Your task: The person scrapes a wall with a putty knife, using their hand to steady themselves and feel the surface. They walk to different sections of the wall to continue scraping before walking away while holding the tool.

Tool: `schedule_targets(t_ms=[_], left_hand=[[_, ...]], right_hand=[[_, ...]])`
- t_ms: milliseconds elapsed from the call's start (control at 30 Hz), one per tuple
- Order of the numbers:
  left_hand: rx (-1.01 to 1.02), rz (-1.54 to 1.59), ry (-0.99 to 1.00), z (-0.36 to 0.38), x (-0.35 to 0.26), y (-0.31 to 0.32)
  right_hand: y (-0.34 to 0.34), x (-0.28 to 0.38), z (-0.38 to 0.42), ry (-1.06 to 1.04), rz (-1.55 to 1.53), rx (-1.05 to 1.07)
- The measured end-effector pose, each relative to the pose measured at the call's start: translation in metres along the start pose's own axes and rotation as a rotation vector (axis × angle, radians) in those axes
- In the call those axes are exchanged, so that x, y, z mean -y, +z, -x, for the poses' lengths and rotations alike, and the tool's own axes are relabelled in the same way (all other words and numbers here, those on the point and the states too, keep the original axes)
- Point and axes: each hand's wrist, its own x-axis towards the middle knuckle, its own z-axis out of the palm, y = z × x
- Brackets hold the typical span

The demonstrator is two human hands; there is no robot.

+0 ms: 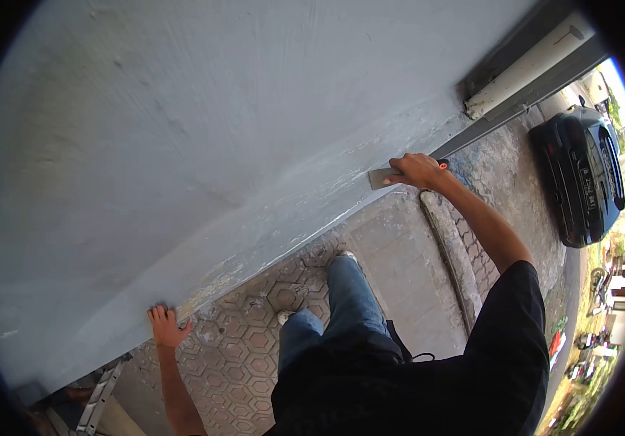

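Note:
In the head view, my right hand (418,171) is closed around the handle of a putty knife (381,178), whose orange-tipped end sticks out behind the hand. The flat metal blade lies against the lower part of the grey painted wall (254,131). Scuffed, flaking paint with pale marks runs along the wall's bottom strip. My left hand (167,327) rests on the wall's low edge with its fingers spread, holding nothing.
Hexagonal paving (239,349) lies under my feet, beside a concrete slab (407,254) and a raised curb (449,254). A pale pipe (530,65) runs along the wall's end. A ladder (100,400) stands at lower left. A dark car (578,178) is parked at right.

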Motion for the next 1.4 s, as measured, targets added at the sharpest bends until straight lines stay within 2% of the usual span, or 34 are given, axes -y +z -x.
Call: schedule_targets(t_ms=[67,100,167,200,267,333,367,400,433,500,567,633,733,867,967,1033,1067,1133,1167,1233,1267,1300,1367,1400], left_hand=[[-0.089,-0.025,-0.357,-0.017,-0.045,-0.016],[-0.105,-0.031,-0.402,-0.020,-0.070,-0.014],[-0.487,-0.087,-0.815,-0.018,-0.134,-0.001],[-0.497,-0.101,-0.878,-0.019,-0.171,0.010],[-0.685,0.176,-1.346,-0.030,-0.260,0.048],[-0.890,0.653,-1.330,-0.061,-0.355,0.091],[-0.799,0.708,-1.417,-0.094,-0.398,0.097],[-0.732,0.824,-1.390,-0.130,-0.433,0.100],[-0.647,1.153,-1.360,-0.163,-0.458,0.100],[-0.432,1.426,-1.185,-0.229,-0.494,0.080],[-0.379,1.909,-1.229,-0.290,-0.513,0.047],[-0.386,2.225,-1.328,-0.325,-0.530,0.044],[-0.529,2.302,-1.351,-0.357,-0.539,0.045],[-0.615,2.335,-1.349,-0.374,-0.528,0.037],[-0.605,2.370,-1.336,-0.380,-0.529,0.029],[-0.503,2.447,-1.325,-0.380,-0.535,0.027],[-0.542,2.447,-1.313,-0.382,-0.534,0.027],[-0.330,2.380,-1.425,-0.384,-0.536,0.020],[-0.371,2.383,-1.458,-0.385,-0.538,0.019],[-0.371,2.403,-1.489,-0.390,-0.543,0.017],[-0.457,2.430,-1.500,-0.397,-0.545,0.015],[-0.504,2.425,-1.531,-0.404,-0.546,0.012],[-0.703,2.358,-1.526,-0.424,-0.549,0.009],[-0.784,2.350,-1.495,-0.434,-0.549,0.007]], right_hand=[[-0.009,-0.003,-0.007,-0.067,0.060,0.030],[-0.012,-0.005,-0.011,-0.105,0.098,0.069],[-0.018,-0.010,-0.026,-0.211,0.132,0.129],[-0.015,-0.014,-0.033,-0.280,0.178,0.129],[-0.023,-0.023,-0.055,-0.397,0.267,0.146],[-0.023,-0.021,-0.054,-0.398,0.201,0.205],[-0.025,-0.022,-0.057,-0.423,0.211,0.206],[-0.025,-0.022,-0.061,-0.419,0.205,0.221],[-0.021,-0.024,-0.061,-0.412,0.199,0.254],[-0.014,-0.030,-0.060,-0.430,0.177,0.258],[-0.011,-0.031,-0.058,-0.362,0.106,0.253],[-0.004,-0.034,-0.056,-0.347,0.081,0.245],[-0.002,-0.033,-0.055,-0.301,0.025,0.242],[-0.002,-0.029,-0.050,-0.242,-0.022,0.259],[0.004,-0.031,-0.045,-0.222,-0.065,0.230],[0.006,-0.032,-0.043,-0.239,-0.046,0.199],[0.006,-0.033,-0.042,-0.239,-0.060,0.179],[0.011,-0.034,-0.043,-0.273,-0.067,0.143],[0.011,-0.036,-0.045,-0.304,-0.050,0.162],[-0.003,-0.031,-0.045,-0.288,-0.154,0.245],[-0.006,-0.036,-0.052,-0.280,-0.132,0.351],[-0.010,-0.044,-0.057,-0.312,-0.115,0.370],[-0.017,-0.063,-0.070,-0.344,-0.518,0.728],[-0.019,-0.071,-0.080,-0.309,-0.555,0.877]])
